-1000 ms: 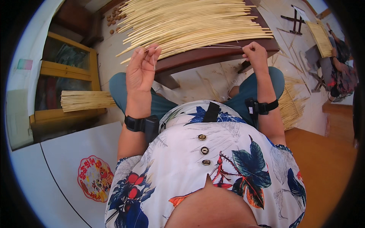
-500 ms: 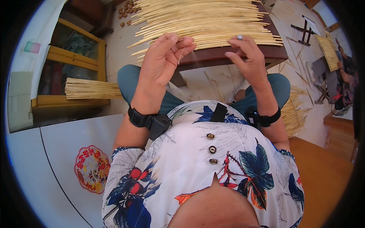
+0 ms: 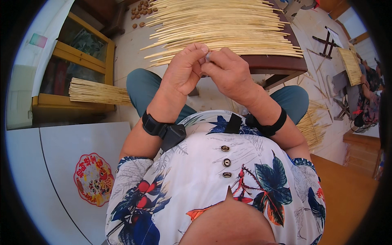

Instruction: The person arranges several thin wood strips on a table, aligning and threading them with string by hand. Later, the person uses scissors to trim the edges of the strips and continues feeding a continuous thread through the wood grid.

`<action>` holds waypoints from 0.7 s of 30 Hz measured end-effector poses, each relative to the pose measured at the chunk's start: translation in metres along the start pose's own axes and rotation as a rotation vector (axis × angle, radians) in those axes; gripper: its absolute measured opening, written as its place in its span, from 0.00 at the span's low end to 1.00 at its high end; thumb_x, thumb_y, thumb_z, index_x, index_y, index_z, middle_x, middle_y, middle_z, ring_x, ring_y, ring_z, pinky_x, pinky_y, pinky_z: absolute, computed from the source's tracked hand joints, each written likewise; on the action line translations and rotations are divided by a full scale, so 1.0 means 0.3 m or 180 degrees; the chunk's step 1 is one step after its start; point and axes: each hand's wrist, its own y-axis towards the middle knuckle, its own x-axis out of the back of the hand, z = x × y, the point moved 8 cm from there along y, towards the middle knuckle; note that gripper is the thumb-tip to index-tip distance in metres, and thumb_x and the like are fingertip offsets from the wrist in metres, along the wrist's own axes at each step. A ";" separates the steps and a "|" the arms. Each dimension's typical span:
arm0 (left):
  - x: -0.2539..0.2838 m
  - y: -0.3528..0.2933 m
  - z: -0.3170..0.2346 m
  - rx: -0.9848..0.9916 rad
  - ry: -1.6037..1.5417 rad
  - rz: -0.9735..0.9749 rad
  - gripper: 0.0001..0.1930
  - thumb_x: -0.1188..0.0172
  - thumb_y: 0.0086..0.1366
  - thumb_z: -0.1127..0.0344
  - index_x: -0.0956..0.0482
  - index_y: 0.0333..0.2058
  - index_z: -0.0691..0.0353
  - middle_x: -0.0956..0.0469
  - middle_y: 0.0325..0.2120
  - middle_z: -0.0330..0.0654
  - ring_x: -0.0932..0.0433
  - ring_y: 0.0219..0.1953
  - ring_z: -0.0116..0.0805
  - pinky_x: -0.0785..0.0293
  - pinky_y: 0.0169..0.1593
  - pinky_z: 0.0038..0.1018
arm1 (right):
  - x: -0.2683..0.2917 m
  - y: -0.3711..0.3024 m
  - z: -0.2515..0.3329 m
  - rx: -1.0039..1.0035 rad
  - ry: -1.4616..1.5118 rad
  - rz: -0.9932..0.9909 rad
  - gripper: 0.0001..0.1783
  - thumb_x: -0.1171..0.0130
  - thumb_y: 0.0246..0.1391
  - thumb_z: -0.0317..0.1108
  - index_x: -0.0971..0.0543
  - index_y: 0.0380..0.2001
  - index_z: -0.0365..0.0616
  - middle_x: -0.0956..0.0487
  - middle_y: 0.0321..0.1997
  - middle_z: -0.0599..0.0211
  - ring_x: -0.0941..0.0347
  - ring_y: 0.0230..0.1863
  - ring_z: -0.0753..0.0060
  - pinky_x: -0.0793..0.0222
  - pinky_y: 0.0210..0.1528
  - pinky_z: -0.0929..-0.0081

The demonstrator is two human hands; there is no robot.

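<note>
In front of the near table edge, my left hand is closed in a pinch, its fingertips against those of my right hand. The pale thread that showed in it a moment earlier is mostly hidden by the fingers now. My right hand is also closed, with thumb and fingers pinched together; what lies between them is hidden. A grey ring-like band sits on one of its fingers. Just beyond both hands, many thin pale-yellow stalks lie side by side across the dark brown table.
A bundle of stalks lies at the left by a yellow-framed cabinet. More stalks lie on the floor at my right. Round brown things are at the far left. Another person sits at the right by a stalk panel.
My right hand has moved left and closed, meeting my left hand at the fingertips. The thread loop that hung from my left hand is no longer visible.
</note>
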 end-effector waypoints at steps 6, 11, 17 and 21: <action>-0.014 -0.002 0.015 0.0077 0.0137 0.0066 0.03 0.48 0.62 0.69 0.28 0.33 0.60 0.25 0.27 0.37 0.24 0.30 0.26 0.26 0.36 0.24 | -0.006 -0.060 -0.169 -0.1891 0.1926 -0.0148 0.04 0.43 0.47 0.26 0.25 0.28 0.40 0.28 0.26 0.69 0.30 0.28 0.74 0.33 0.28 0.77; -0.023 -0.008 -0.004 -0.0212 0.0885 -0.0064 0.04 0.49 0.64 0.68 0.28 0.33 0.60 0.24 0.32 0.38 0.25 0.32 0.26 0.26 0.39 0.23 | -0.028 -0.098 -0.226 -0.2705 0.2596 -0.0009 0.03 0.43 0.50 0.25 0.26 0.29 0.37 0.26 0.27 0.72 0.32 0.29 0.84 0.33 0.32 0.85; -0.049 -0.022 -0.049 -0.0566 0.1213 -0.0048 0.04 0.49 0.64 0.67 0.29 0.34 0.60 0.25 0.35 0.38 0.26 0.34 0.24 0.28 0.38 0.21 | -0.061 -0.113 -0.235 -0.3097 0.3350 0.0010 0.03 0.42 0.49 0.25 0.25 0.28 0.37 0.27 0.28 0.70 0.32 0.27 0.84 0.34 0.32 0.88; -0.064 -0.010 -0.015 -0.0278 0.0865 0.0372 0.05 0.48 0.64 0.68 0.30 0.37 0.60 0.25 0.40 0.40 0.27 0.40 0.26 0.28 0.41 0.22 | -0.049 -0.097 -0.235 -0.2569 0.2505 0.0018 0.04 0.42 0.51 0.29 0.22 0.32 0.46 0.30 0.37 0.73 0.33 0.33 0.83 0.35 0.35 0.88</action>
